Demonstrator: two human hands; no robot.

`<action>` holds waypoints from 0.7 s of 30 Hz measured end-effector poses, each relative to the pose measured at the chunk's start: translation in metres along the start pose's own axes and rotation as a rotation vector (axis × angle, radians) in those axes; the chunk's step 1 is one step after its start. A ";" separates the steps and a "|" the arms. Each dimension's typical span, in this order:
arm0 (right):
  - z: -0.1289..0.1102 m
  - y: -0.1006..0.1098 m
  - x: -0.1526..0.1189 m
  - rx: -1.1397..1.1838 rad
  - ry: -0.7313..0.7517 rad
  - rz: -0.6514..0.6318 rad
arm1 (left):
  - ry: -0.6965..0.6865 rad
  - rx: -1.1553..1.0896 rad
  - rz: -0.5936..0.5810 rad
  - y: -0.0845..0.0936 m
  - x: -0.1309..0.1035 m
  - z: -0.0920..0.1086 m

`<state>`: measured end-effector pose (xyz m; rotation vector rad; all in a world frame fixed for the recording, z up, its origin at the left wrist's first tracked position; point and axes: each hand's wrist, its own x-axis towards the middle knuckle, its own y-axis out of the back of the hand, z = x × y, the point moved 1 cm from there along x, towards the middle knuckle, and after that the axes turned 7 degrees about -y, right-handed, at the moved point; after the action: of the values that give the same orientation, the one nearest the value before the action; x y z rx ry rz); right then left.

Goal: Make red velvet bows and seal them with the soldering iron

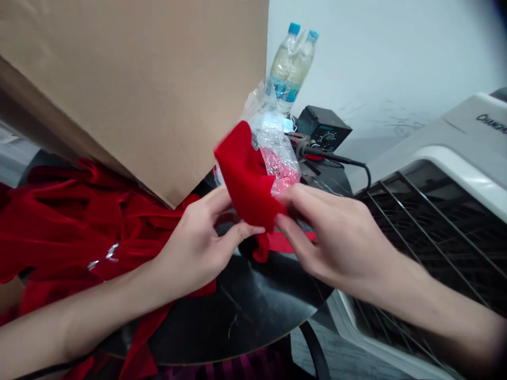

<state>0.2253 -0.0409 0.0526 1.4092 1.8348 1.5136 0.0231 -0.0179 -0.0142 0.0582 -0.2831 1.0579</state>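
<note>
A folded piece of red velvet ribbon [249, 184] is held up over the table between my two hands. My left hand [206, 237] pinches its lower left side, thumb toward me. At its lower right edge, the thumb and forefinger of my right hand [336, 237] close on the cloth. Part of the red strip hangs below and behind my fingers, slightly blurred. Left of my left hand lies a heap of red velvet bows [119, 216], tied in places with shiny silver wire [103, 255].
A large cardboard box [158, 79] stands behind the heap. Past my hands are clear plastic bags [273, 132], two bottles [291, 66] and a soldering station [325, 129] with its iron. The round black table [245, 301] meets a white heater [431, 153] on the right.
</note>
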 end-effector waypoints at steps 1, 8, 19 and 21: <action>-0.001 -0.002 0.001 0.149 -0.122 -0.068 | -0.034 0.073 0.031 0.000 -0.001 0.001; 0.011 0.006 -0.006 0.006 0.167 0.133 | 0.185 -0.301 -0.087 0.005 0.005 -0.003; 0.003 -0.003 -0.006 -0.210 0.310 0.175 | 0.188 -0.220 -0.067 0.002 0.006 0.000; -0.002 -0.010 -0.005 0.063 0.004 0.141 | 0.098 -0.041 0.022 0.002 0.005 0.005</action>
<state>0.2214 -0.0452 0.0432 1.5969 1.8342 1.5376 0.0227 -0.0135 -0.0083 -0.0337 -0.2176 1.0731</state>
